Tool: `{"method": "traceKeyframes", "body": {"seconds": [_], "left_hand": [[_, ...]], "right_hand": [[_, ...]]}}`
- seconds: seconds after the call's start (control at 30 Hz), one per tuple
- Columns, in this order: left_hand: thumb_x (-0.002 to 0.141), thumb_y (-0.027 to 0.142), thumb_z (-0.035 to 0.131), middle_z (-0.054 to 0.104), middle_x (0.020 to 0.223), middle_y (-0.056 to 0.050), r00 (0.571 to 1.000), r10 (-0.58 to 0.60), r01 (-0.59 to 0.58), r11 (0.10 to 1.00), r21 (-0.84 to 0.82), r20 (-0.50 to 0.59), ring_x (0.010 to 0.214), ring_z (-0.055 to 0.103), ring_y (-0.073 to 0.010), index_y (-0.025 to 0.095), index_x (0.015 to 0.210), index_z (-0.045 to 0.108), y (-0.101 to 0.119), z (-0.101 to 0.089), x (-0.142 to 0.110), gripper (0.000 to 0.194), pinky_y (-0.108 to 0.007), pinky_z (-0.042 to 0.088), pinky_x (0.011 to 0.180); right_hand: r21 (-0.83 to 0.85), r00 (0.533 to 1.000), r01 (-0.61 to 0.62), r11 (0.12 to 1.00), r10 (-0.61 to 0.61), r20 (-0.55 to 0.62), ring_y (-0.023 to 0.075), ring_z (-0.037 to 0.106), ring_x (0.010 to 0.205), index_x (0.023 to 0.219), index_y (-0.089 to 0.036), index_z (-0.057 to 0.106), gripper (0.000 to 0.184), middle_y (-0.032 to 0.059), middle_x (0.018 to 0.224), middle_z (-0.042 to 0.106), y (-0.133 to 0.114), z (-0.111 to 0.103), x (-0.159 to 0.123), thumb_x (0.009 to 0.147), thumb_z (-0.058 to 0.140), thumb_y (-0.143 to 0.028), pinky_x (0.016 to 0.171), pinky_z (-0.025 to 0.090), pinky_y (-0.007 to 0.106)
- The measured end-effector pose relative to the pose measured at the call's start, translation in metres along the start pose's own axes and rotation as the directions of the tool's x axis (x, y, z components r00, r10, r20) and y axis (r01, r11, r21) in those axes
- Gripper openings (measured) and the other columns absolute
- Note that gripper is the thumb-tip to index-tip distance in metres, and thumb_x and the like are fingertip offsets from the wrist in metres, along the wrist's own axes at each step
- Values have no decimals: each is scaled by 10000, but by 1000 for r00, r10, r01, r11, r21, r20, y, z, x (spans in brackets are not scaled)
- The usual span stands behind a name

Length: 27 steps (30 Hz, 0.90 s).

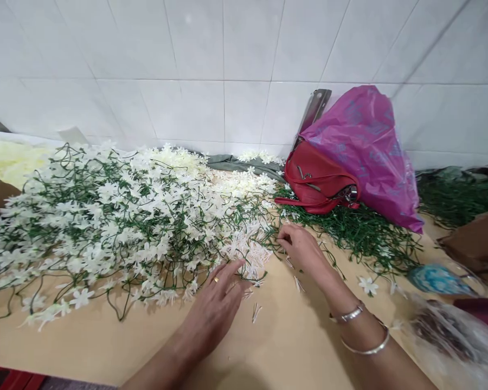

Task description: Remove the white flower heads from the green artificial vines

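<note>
A big heap of white artificial flowers on green wire stems [106, 216] covers the left of the tan table [106, 341]. My left hand [215, 303], a ring on one finger, lies flat with fingers stretched toward a small pile of loose white flower centres [248, 249]. My right hand [303, 249], two bangles on its wrist, rests at the edge of bare green stems [361, 233]. Its fingers are curled together in a pinch. What they hold is too small to make out.
A red handbag [317, 179] and a magenta plastic bag [366, 151] lean on the white tiled wall. Loose white petals [244, 184] lie behind the heap. More green stems [455, 200], a brown box [475, 241] and clear bags [451, 330] sit at right.
</note>
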<state>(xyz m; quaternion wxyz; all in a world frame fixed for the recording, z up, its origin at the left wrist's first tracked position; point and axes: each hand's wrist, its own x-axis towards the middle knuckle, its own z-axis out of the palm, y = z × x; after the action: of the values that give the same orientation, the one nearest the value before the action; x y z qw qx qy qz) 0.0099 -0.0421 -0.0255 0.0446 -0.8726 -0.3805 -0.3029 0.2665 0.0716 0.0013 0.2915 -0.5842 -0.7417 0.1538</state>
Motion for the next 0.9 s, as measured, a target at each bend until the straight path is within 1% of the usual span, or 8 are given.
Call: {"method": "traceKeyframes", "body": {"seconds": [0.13,0.3,0.43,0.53,0.63,0.7,0.8,0.9], "left_hand": [[982,-8,478,600,1439,-190,1000,-2,3,999,42,-8,1367,573,-269,166,1212,619,-17,-5,0,321,-505,504,1123],[982,77,590,535,1489,-207,961,-160,199,966,164,-227,1271,619,-329,180,1272,621,-34,-21,17,309,-505,582,961],[955,119,657,400,1565,-188,892,-301,358,926,121,-338,1397,498,-399,227,1209,684,-25,-47,34,277,-539,573,958],[935,75,670,450,1520,-128,875,-297,340,939,47,-382,1356,535,-320,270,1183,700,-8,-56,35,317,-448,574,977],[990,60,561,646,1317,-101,946,-231,200,968,-155,-226,1195,658,-195,233,1293,622,7,-49,32,354,-299,586,976],[1015,121,536,710,1251,-97,958,-269,230,925,-301,-95,1089,712,-177,215,1365,557,11,-38,31,364,-271,612,918],[1009,204,583,767,1114,-63,919,-392,352,793,-498,26,894,754,-162,237,1337,571,10,-22,32,331,-256,635,773],[1009,248,603,791,1093,-58,853,-499,461,584,-668,153,936,771,-179,237,1248,640,7,-11,36,242,-288,634,812]], "right_hand": [[-42,999,-23,999,24,23,202,605,721,680,-230,616,132,14,756,664,0,-21,-18,802,603,-179,683,414,303],[-101,988,-75,992,60,-144,230,639,780,726,-238,629,151,33,795,673,-9,-63,-34,866,604,-290,717,437,326],[-29,950,-118,993,104,-293,203,641,737,819,-239,658,162,22,827,706,-26,-81,-40,902,623,-373,692,453,309],[91,960,-74,993,96,-261,181,612,685,802,-233,654,184,8,774,688,-44,-74,-44,916,624,-373,672,463,295],[291,998,-56,955,61,-11,169,614,681,844,-234,680,172,-6,736,667,-64,-54,-50,954,604,-343,639,478,273],[345,990,-84,935,39,136,170,621,698,840,-234,681,176,-2,758,675,-74,-38,-55,967,594,-320,639,491,275],[285,997,2,959,-24,76,174,625,690,833,-235,644,179,2,763,670,-86,-18,-65,984,549,-251,623,480,293],[155,992,122,980,-122,-15,189,666,761,884,-238,629,189,21,847,710,-93,-4,-77,999,498,-165,709,488,332]]}}
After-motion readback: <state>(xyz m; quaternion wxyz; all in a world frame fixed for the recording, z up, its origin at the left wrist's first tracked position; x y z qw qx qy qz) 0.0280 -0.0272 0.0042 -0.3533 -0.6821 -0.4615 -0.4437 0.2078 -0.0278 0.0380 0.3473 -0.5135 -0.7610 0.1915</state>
